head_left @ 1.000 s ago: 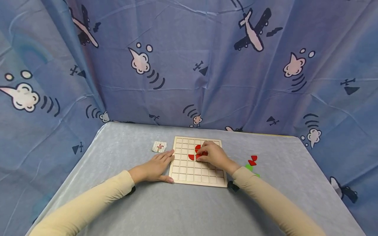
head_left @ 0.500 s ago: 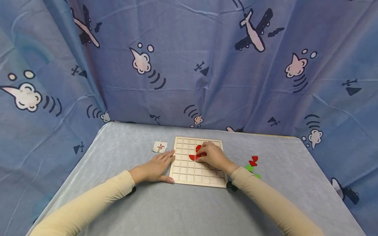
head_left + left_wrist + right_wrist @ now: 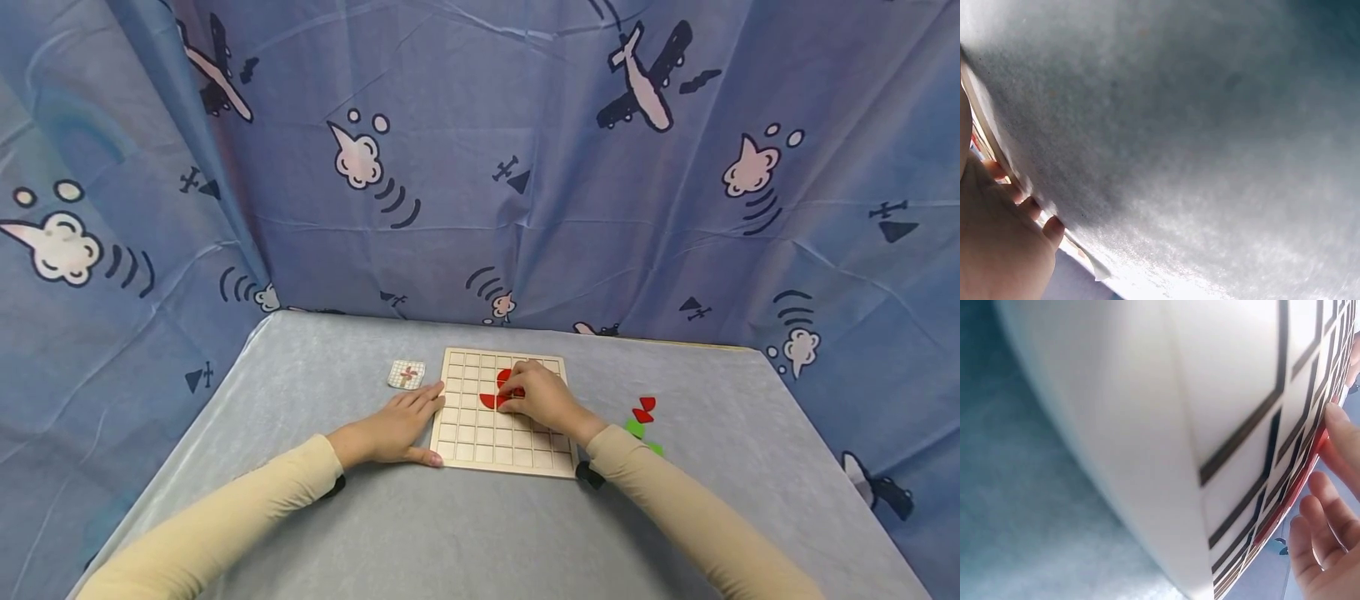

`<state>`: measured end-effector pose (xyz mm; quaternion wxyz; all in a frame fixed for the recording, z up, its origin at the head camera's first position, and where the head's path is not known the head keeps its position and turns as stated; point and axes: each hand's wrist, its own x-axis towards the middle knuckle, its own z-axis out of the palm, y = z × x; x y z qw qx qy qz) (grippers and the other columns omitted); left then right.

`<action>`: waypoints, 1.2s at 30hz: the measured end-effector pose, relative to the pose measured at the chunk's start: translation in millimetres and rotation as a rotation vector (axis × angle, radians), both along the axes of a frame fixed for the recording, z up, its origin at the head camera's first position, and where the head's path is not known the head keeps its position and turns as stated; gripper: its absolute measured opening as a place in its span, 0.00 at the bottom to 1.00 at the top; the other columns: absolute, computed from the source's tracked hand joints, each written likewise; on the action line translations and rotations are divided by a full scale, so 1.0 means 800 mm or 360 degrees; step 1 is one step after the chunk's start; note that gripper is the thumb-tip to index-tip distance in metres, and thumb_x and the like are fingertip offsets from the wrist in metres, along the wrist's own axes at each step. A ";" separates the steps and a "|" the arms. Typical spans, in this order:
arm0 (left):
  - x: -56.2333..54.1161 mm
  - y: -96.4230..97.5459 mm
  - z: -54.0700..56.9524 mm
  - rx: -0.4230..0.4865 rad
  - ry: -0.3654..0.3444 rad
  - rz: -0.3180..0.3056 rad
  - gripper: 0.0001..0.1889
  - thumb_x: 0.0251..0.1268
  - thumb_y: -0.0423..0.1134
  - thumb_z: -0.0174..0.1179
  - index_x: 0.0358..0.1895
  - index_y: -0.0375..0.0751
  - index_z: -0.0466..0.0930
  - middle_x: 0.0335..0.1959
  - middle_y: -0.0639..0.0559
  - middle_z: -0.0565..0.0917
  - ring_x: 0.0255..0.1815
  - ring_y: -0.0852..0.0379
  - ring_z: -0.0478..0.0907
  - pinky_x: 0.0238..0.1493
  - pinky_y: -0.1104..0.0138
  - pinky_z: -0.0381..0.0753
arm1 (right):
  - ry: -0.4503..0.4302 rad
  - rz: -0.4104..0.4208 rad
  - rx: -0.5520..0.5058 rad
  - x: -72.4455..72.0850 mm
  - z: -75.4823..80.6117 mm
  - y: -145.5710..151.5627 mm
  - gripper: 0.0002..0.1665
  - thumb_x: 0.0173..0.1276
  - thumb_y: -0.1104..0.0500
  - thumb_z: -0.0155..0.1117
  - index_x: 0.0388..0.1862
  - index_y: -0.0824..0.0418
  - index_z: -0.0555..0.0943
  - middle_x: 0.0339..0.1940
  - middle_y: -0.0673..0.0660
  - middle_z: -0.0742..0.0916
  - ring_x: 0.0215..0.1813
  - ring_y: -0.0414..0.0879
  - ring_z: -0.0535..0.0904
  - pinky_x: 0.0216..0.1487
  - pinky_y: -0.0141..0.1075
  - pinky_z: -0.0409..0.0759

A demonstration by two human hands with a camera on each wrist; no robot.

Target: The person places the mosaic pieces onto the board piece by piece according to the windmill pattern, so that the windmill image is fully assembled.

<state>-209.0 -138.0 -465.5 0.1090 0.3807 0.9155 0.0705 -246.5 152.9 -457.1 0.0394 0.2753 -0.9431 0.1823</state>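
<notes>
A pale wooden grid board (image 3: 465, 456) lies on the grey-covered table. My left hand (image 3: 393, 427) rests at its left edge with extended fingers, the thumb at the near corner. Over the upper middle of the board, my right hand (image 3: 547, 397) pinches a red quarter-round piece (image 3: 1320, 440) between thumb and index finger, low against the grid. One red piece (image 3: 487, 401) lies just left of the fingertips and another red piece (image 3: 504, 377) just above them. More red shows under the curled fingers, partly hidden by the hand.
Left of the board lies a small card (image 3: 407, 374) printed with a grid and a red pinwheel pattern. To the right are loose red pieces (image 3: 647, 403) and green pieces (image 3: 635, 428), the latter close to the right sleeve. A patterned curtain (image 3: 450, 167) hangs behind the table.
The red piece under my right fingertips has settled against the red piece to its left, closing the small gap between them. The left hand stays in place.
</notes>
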 end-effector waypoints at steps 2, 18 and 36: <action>0.000 0.000 0.000 0.0004 0.0007 -0.0001 0.54 0.61 0.72 0.53 0.78 0.35 0.49 0.82 0.38 0.44 0.83 0.40 0.47 0.78 0.45 0.53 | 0.0005 0.0000 0.0001 0.000 0.000 0.000 0.14 0.54 0.48 0.78 0.38 0.53 0.91 0.37 0.49 0.84 0.40 0.41 0.74 0.44 0.37 0.76; 0.001 0.000 0.002 0.0006 0.0004 -0.0011 0.54 0.62 0.71 0.53 0.78 0.34 0.49 0.82 0.37 0.44 0.82 0.39 0.47 0.78 0.45 0.54 | -0.0011 -0.0016 0.0046 0.000 0.003 -0.002 0.15 0.55 0.48 0.78 0.40 0.52 0.91 0.38 0.49 0.84 0.41 0.42 0.75 0.45 0.39 0.77; 0.000 0.001 0.000 -0.0004 -0.0011 0.0007 0.54 0.61 0.72 0.52 0.79 0.35 0.48 0.82 0.39 0.43 0.83 0.40 0.46 0.78 0.45 0.53 | -0.0007 -0.0005 -0.0027 0.000 0.006 0.002 0.15 0.54 0.49 0.79 0.39 0.53 0.90 0.38 0.50 0.85 0.41 0.43 0.76 0.44 0.38 0.77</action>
